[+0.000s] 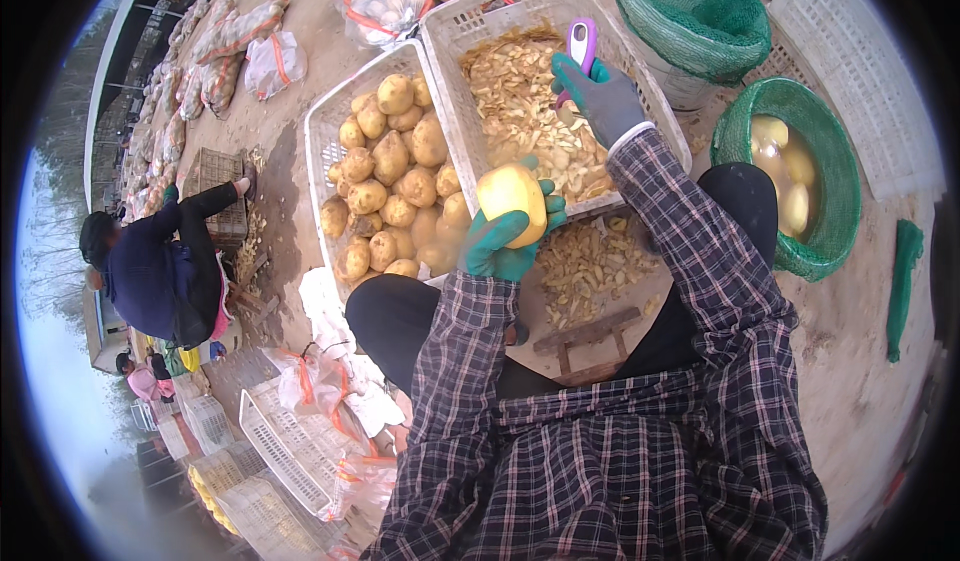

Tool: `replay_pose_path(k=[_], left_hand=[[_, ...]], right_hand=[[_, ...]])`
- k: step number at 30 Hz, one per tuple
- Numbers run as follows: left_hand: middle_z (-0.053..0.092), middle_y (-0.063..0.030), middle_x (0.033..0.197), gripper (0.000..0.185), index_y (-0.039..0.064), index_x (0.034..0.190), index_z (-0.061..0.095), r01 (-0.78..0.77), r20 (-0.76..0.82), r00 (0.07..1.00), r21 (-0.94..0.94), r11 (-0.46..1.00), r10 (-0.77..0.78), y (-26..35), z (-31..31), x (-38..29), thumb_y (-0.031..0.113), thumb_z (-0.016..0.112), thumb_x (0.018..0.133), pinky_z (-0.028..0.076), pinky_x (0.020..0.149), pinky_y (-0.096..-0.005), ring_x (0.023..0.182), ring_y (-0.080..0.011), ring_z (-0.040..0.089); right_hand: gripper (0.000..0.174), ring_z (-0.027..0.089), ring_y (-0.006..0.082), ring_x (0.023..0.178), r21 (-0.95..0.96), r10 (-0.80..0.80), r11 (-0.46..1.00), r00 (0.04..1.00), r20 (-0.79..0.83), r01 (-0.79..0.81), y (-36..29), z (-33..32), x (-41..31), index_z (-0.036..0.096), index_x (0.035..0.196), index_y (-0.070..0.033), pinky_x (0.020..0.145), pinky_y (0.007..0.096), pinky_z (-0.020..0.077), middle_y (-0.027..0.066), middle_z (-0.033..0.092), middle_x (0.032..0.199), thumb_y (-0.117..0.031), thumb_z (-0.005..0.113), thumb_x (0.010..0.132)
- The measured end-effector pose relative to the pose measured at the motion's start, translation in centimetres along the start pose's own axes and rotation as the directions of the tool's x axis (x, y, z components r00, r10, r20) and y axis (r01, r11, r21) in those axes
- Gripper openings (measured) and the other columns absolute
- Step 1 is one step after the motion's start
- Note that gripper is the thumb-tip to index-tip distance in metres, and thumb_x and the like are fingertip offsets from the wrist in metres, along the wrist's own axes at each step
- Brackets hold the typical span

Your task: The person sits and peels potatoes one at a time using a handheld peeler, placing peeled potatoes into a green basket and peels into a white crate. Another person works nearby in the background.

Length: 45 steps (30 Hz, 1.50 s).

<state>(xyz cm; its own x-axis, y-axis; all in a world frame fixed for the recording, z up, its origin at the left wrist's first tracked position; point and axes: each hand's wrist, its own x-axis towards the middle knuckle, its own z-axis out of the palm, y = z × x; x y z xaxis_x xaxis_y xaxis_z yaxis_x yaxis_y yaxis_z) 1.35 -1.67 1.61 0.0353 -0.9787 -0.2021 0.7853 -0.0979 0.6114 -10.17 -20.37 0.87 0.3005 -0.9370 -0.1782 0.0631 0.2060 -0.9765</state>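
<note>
My left hand [501,249], in a green-coated glove, is closed around a peeled yellow potato [511,199]. It is above the near edge of a white plastic crate [459,103] that holds potato peelings [517,95]. Over those peelings my right hand [604,99], gloved in grey and green, grips a peeler with a purple and white handle [582,41]. The peeler's blade end points down and is partly hidden by the hand. Unpeeled potatoes [390,156] fill much of a second white crate [321,208] to the left.
A green-netted bucket [832,238] at right holds peeled potatoes [796,178] in murky liquid. Behind it stands another bucket with green netting [694,20]. A wooden stool [589,343] lies between my knees. At left a person [150,283] sits near sacks [217,84] and stacked crates [262,493].
</note>
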Motion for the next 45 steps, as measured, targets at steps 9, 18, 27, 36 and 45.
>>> replay_pose_path(k=[9,18,27,36,45], left_hand=[[0.058,-0.0192,0.113,0.06,-0.001,0.129,0.042,0.027,-0.107,0.994,-0.009,1.0,-0.028,-0.4,-0.3,-0.4,0.013,0.069,0.077,0.053,0.085,-0.0408,0.099,-0.0318,0.061],[0.057,-0.0162,0.114,0.068,-0.003,0.129,0.043,0.075,-0.016,0.997,0.04,0.996,-0.075,-0.3,0.1,-0.1,0.019,0.072,0.071,0.051,0.087,-0.0396,0.102,-0.0293,0.059],[0.056,-0.0165,0.116,0.064,-0.002,0.13,0.04,0.0,-0.126,0.992,0.019,1.0,0.002,-0.3,-1.0,-0.7,0.02,0.069,0.078,0.052,0.086,-0.0397,0.102,-0.0294,0.06],[0.06,-0.0167,0.109,0.054,-0.001,0.125,0.046,0.064,-0.143,0.988,0.069,0.996,-0.054,-0.4,-0.3,-0.5,0.018,0.067,0.079,0.054,0.077,-0.0397,0.093,-0.0291,0.063],[0.06,-0.0118,0.107,0.061,0.002,0.127,0.046,0.005,-0.105,0.994,0.065,0.998,0.002,-0.4,-1.6,-0.9,0.013,0.074,0.074,0.053,0.078,-0.0362,0.093,-0.0248,0.063]], right_hand=[[0.037,0.063,0.0132,0.077,0.195,0.162,0.939,0.865,0.475,-0.283,-2.4,5.0,-4.9,0.064,0.1,0.004,0.072,0.0268,0.0516,0.0101,0.068,0.087,-0.029,0.066,0.086],[0.037,0.063,0.0136,0.075,0.141,0.204,0.963,0.962,0.182,-0.231,2.2,2.4,1.5,0.063,0.096,0.007,0.073,0.0252,0.0501,0.0113,0.068,0.085,-0.029,0.062,0.087],[0.036,0.061,0.0118,0.074,0.152,0.07,0.979,0.927,0.369,-0.134,-2.0,4.8,-3.5,0.064,0.099,0.002,0.071,0.0256,0.0494,0.0072,0.067,0.083,-0.032,0.064,0.087],[0.034,0.06,0.0105,0.072,0.116,0.146,0.975,0.94,0.308,-0.19,0.0,4.6,-2.9,0.065,0.093,0.003,0.071,0.0249,0.0492,0.0075,0.068,0.084,-0.03,0.063,0.087],[0.032,0.064,0.0186,0.085,0.171,-0.009,0.985,0.971,0.24,-0.034,-1.3,3.1,-0.1,0.062,0.082,0.001,0.079,0.03,0.0481,0.0132,0.066,0.085,-0.031,0.065,0.086]])
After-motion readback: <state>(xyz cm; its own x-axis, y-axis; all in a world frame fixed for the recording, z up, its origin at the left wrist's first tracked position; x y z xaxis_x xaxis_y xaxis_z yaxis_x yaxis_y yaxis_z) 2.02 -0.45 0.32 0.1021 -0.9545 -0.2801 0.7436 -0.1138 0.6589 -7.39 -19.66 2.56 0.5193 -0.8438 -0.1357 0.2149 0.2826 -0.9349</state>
